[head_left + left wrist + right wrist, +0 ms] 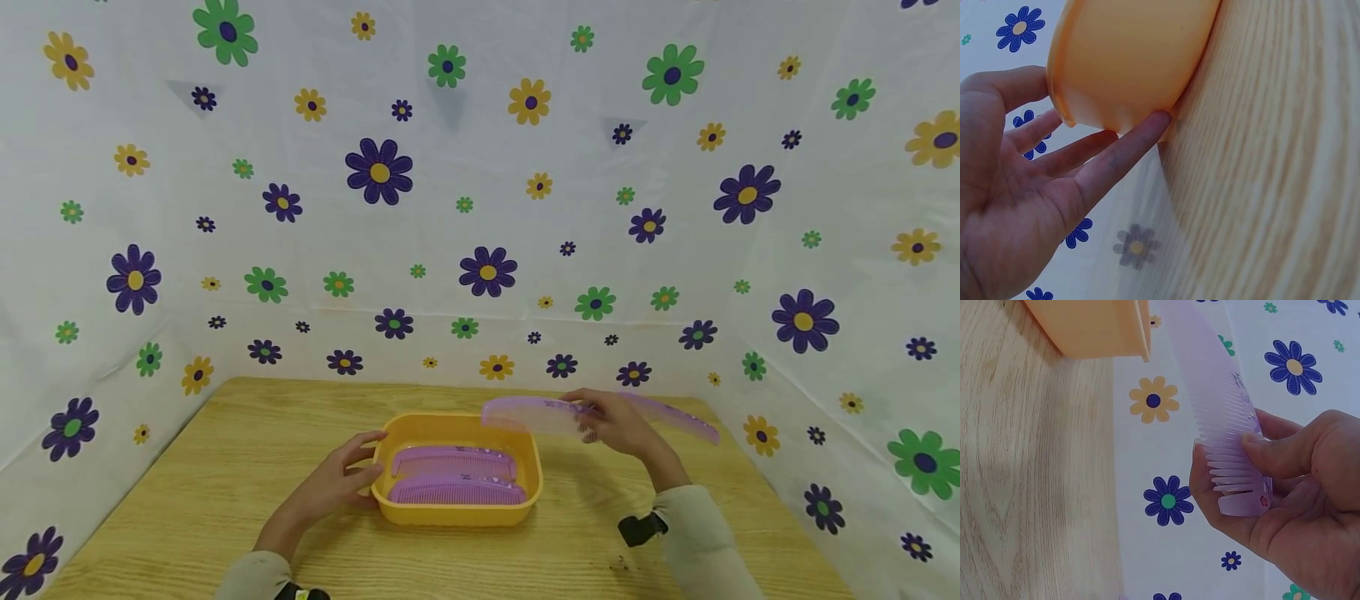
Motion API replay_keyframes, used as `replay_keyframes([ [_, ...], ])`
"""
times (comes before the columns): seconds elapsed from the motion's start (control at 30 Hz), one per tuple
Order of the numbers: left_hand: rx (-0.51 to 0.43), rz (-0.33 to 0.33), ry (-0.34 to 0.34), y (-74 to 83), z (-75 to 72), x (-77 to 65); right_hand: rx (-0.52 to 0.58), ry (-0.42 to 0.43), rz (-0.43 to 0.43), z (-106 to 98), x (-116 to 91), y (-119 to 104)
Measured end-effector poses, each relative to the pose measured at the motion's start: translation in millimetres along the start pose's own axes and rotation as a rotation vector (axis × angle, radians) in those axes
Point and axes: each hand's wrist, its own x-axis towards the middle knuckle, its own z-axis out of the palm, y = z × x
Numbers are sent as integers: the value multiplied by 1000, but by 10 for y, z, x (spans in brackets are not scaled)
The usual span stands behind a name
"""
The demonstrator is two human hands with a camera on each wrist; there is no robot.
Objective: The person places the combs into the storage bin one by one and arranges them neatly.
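A yellow plastic basin (457,515) stands on the table with two purple combs (453,462) lying inside, one in front of the other. My left hand (333,483) touches the basin's left side, its fingertips on the rim and outer wall (1129,62). In my right hand (618,425) another purple comb (525,412) is pinched by its wide-toothed end. Thumb and fingers hold that comb (1235,425) with its far end over the basin's back right corner. Beyond the right hand lies one more purple comb (678,418), partly hidden by the hand.
The wood-grain table (225,467) ends at a white flower-printed sheet (450,233) that rises at the back and both sides. Small dark specks (619,564) lie near the table's front, below the right wrist.
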Motion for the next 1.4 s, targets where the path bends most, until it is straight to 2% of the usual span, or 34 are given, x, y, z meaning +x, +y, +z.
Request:
replay_keyframes([
  [0.63,-6,8,-12,-16,-13,9,16,-48,-3,102,86,-38],
  [0.97,-25,19,-26,-20,-16,10,44,-56,25,168,120,-80],
  [1.4,-29,29,-33,-36,-14,10,15,-104,-9,256,169,-164],
])
